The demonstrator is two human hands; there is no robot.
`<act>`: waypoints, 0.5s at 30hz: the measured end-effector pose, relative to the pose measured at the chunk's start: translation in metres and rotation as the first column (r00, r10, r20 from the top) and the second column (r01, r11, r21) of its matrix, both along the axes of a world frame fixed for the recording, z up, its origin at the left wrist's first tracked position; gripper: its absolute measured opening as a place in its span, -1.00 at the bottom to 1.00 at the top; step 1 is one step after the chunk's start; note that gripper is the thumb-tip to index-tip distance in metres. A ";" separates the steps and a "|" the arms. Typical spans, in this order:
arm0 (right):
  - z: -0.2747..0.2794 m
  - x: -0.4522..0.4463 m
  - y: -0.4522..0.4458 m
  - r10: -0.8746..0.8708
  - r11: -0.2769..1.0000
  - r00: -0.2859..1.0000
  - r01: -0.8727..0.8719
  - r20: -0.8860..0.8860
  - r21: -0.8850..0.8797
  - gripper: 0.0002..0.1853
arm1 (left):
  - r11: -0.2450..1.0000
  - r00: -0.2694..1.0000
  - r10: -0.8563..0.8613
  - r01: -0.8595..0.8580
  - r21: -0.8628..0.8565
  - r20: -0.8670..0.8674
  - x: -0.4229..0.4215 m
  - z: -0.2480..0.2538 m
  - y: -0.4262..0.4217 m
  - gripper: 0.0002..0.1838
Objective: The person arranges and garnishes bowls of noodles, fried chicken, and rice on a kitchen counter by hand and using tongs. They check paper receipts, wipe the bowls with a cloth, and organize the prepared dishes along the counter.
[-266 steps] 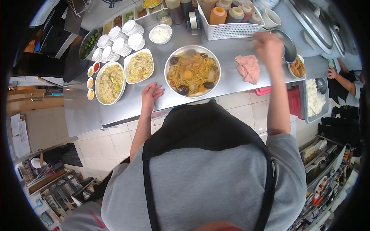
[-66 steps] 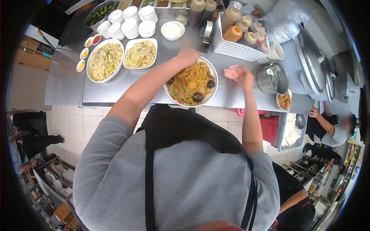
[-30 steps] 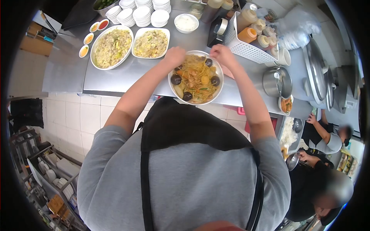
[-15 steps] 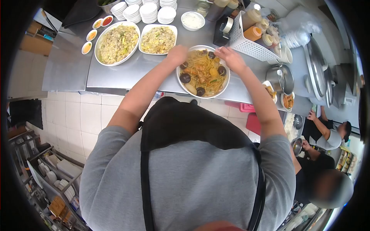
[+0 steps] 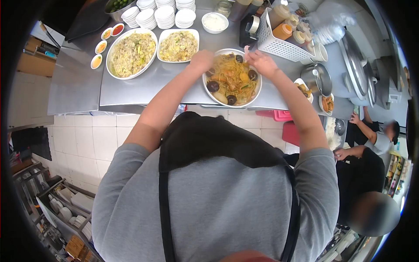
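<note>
1. The big white bowl (image 5: 207, 93) sits on the metal table (image 5: 148, 87), close in front. It is full of noodles (image 5: 233, 77); filling looks done.
2. The left hand (image 5: 203, 61) is at its rim; I can't tell its grip. The right hand (image 5: 261, 62) pinches a pink cloth (image 5: 247, 50) there; this part looks unfinished.
3. An oval rice dish (image 5: 126, 77) sits to the left.
4. Just behind, a bottle basket (image 5: 279, 52) crowds the right hand.

Likely restaurant kitchen: stacked dishes (image 5: 164, 17)

1 head-worn camera looks forward and down past the chest (image 5: 227, 201), facing the counter (image 5: 131, 91).
</note>
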State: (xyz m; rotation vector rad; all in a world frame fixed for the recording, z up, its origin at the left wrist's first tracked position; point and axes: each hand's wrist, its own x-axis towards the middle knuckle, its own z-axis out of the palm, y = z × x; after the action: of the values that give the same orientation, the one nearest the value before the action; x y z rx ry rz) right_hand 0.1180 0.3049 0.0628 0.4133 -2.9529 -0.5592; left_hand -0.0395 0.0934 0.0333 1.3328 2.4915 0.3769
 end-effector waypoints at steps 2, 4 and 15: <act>0.003 0.006 0.003 -0.040 0.999 0.998 0.040 0.058 0.003 -0.75 | 1.000 0.999 0.024 -0.025 0.014 0.025 0.001 0.000 0.000 -0.80; 0.004 0.011 0.005 -0.039 0.999 0.997 0.039 0.073 0.002 -0.75 | 0.998 0.998 0.048 -0.049 0.027 0.047 0.002 0.005 0.001 -0.80; 0.005 0.032 0.043 -0.043 0.690 0.960 0.229 0.277 -0.687 -0.91 | 0.996 0.997 0.067 -0.069 0.049 0.036 -0.001 -0.002 0.004 -0.80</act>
State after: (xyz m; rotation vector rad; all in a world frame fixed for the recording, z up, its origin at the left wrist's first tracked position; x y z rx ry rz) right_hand 0.1504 0.3483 0.0679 0.1688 -3.1165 0.7059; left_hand -0.0407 0.0979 0.0312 1.2519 2.5199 0.4766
